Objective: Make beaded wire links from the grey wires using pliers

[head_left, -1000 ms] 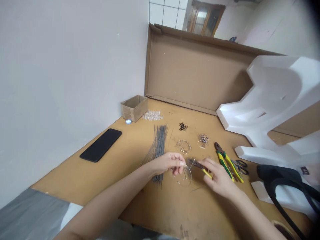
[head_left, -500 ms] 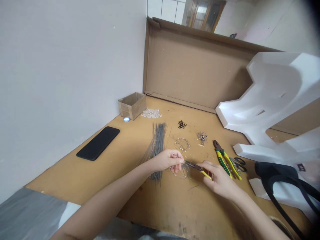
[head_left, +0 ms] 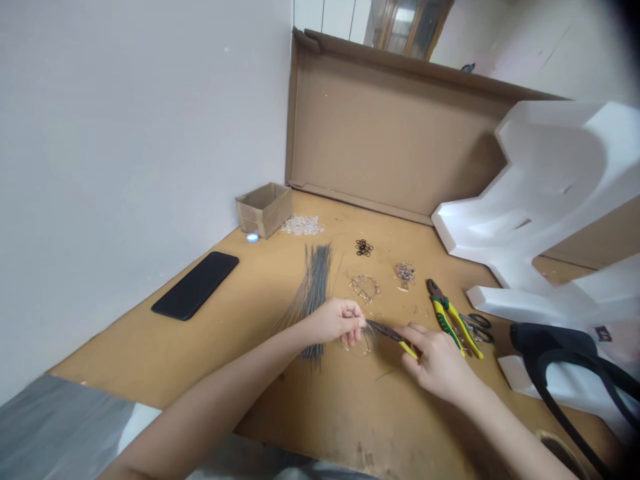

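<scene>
My left hand point(head_left: 344, 321) pinches a thin wire loop point(head_left: 369, 341), which hangs below the fingers over the table. In my right hand point(head_left: 435, 357) are needle-nose pliers point(head_left: 390, 331) with yellow grips, the fingers wrapped round the handles. Their dark jaws point left and reach the wire beside my left fingertips; whether they grip it is too small to tell. A bundle of straight grey wires point(head_left: 318, 280) lies under and behind my left wrist. Just beyond my hands rests a ring of bent wire pieces point(head_left: 365, 288).
Yellow-green pliers point(head_left: 450, 320) and scissors point(head_left: 480, 327) lie at right, near white foam point(head_left: 550, 180) and a black strap point(head_left: 555, 353). Farther back are black rings point(head_left: 364, 248), small metal pieces point(head_left: 405, 272), clear beads point(head_left: 303, 225) and a cardboard box point(head_left: 265, 210). A phone point(head_left: 196, 285) lies left.
The wire at my left fingertips has shifted, its loop now hanging a little differently. The pliers and my right hand have moved only slightly.
</scene>
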`<state>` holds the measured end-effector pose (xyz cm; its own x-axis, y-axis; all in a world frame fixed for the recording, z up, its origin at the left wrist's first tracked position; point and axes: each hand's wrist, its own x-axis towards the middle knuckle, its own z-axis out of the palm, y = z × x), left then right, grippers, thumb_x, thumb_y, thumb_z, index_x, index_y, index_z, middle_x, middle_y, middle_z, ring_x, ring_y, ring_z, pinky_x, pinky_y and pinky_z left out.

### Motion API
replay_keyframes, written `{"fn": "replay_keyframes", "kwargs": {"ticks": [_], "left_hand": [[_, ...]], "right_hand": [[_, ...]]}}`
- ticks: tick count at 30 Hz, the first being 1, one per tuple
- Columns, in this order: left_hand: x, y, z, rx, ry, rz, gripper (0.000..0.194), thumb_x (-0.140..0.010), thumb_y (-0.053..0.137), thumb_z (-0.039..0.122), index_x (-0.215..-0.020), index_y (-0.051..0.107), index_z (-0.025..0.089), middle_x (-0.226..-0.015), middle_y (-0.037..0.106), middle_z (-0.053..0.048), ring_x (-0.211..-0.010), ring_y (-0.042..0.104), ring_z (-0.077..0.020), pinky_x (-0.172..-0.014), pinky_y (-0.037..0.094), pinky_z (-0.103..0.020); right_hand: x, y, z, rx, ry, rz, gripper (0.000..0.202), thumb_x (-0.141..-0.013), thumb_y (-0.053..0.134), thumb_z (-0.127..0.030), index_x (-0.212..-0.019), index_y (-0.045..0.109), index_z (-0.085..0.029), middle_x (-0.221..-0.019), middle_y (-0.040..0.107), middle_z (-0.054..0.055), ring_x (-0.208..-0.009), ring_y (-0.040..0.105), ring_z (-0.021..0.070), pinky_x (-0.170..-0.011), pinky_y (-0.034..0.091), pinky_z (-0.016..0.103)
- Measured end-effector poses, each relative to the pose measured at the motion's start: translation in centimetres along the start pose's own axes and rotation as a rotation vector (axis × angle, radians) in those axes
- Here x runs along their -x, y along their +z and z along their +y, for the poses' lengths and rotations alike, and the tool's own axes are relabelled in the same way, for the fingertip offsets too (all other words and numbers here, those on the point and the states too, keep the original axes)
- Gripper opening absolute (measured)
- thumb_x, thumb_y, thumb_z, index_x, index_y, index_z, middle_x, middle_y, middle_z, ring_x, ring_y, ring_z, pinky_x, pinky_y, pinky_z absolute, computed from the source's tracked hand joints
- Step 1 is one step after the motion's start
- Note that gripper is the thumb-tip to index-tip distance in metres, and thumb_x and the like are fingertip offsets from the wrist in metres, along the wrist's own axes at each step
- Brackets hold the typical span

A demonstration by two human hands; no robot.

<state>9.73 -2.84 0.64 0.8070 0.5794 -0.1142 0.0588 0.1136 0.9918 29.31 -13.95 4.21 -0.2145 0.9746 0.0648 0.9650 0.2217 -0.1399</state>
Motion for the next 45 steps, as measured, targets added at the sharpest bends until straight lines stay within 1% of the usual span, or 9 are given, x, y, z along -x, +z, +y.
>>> {"fn": "replay_keyframes", "kwargs": {"ticks": [4,8,11,14,16,19,27,35,45], "left_hand": [[-0.2,-0.2,-0.3,0.031,-0.008,-0.033,0.027,-0.071,0.058,0.039,-0.069,0.051,0.012,-0.056,0.06,-0.001,-0.043,0.055,-0.0085,-0.04,0.041,-0.018],[-0.7,-0.7,-0.9,0.079,0.018,-0.032,0.025,-0.071,0.06,0.037,-0.069,0.053,0.013,-0.057,0.061,-0.001,-0.043,0.055,-0.0079,-0.04,0.039,-0.017],[-1.0,-0.9,-1.2,0.144,0.035,0.04,0.023,-0.07,0.06,0.035,-0.07,0.053,0.013,-0.058,0.062,-0.001,-0.043,0.054,-0.0076,-0.041,0.04,-0.017],[-1.0,-0.6,-1.4,0.168,0.026,0.054,0.022,-0.07,0.061,0.034,-0.071,0.053,0.013,-0.059,0.062,-0.002,-0.044,0.055,-0.0083,-0.043,0.041,-0.018],[-1.0,-0.2,-1.5,0.163,0.009,0.035,0.023,-0.069,0.061,0.034,-0.071,0.054,0.013,-0.059,0.062,-0.002,-0.044,0.056,-0.0089,-0.043,0.042,-0.019],[-1.0,0.5,-1.7,0.165,-0.023,0.015,0.026,-0.067,0.063,0.036,-0.071,0.053,0.013,-0.058,0.062,-0.002,-0.044,0.056,-0.0096,-0.044,0.043,-0.021],[-0.6,0.9,-1.5,0.212,-0.06,-0.012,0.025,-0.067,0.063,0.034,-0.077,0.056,0.012,-0.065,0.063,-0.002,-0.047,0.055,-0.008,-0.05,0.041,-0.02],[-0.5,1.4,-1.2,0.085,-0.083,0.045,0.025,-0.067,0.062,0.036,-0.076,0.06,0.013,-0.052,0.051,0.005,-0.037,0.037,-0.0029,-0.04,0.029,-0.017],[-0.3,1.0,-1.0,0.186,-0.028,-0.002,0.021,-0.072,0.057,0.034,-0.068,0.054,0.014,-0.058,0.055,0.003,-0.036,0.034,-0.0019,-0.038,0.024,-0.017]], "right_hand": [[-0.1,-0.1,-0.2,-0.022,0.001,-0.005,0.036,-0.069,0.043,-0.013,-0.1,0.06,-0.019,-0.082,0.063,0.006,-0.069,0.058,0.0188,-0.06,0.038,0.026],[-0.7,0.3,0.8,-0.247,0.046,-0.019,0.035,-0.067,0.043,-0.011,-0.096,0.06,-0.02,-0.083,0.062,0.004,-0.066,0.056,0.0165,-0.061,0.039,0.025],[-1.3,1.1,2.0,-0.511,0.199,-0.002,0.024,-0.069,0.046,-0.015,-0.088,0.061,-0.019,-0.073,0.061,0.002,-0.06,0.053,0.0151,-0.058,0.038,0.025],[-2.0,2.0,2.1,-0.963,0.403,0.069,0.015,-0.073,0.052,-0.026,-0.085,0.058,-0.018,-0.065,0.055,-0.001,-0.05,0.047,0.0109,-0.052,0.038,0.024],[-2.6,2.4,1.2,-1.254,0.418,0.147,0.019,-0.072,0.058,-0.03,-0.086,0.055,-0.019,-0.068,0.054,-0.001,-0.053,0.047,0.0099,-0.053,0.039,0.023],[-3.5,2.9,-0.6,-1.42,0.369,0.187,0.021,-0.069,0.065,-0.029,-0.084,0.054,-0.019,-0.072,0.054,-0.002,-0.056,0.048,0.0089,-0.056,0.04,0.023],[-3.5,3.7,-1.5,-1.347,0.325,0.302,0.02,-0.068,0.065,-0.026,-0.082,0.053,-0.02,-0.069,0.055,-0.003,-0.061,0.05,0.0101,-0.064,0.041,0.024],[-3.0,3.1,-2.2,-1.182,0.272,0.284,0.02,-0.069,0.063,-0.033,-0.081,0.054,-0.02,-0.071,0.056,-0.001,-0.068,0.053,0.0139,-0.068,0.042,0.027],[-2.6,2.5,-2.1,-1.134,0.259,0.266,0.017,-0.072,0.058,-0.032,-0.081,0.053,-0.02,-0.072,0.056,0.0,-0.07,0.053,0.0144,-0.069,0.042,0.028]]}}
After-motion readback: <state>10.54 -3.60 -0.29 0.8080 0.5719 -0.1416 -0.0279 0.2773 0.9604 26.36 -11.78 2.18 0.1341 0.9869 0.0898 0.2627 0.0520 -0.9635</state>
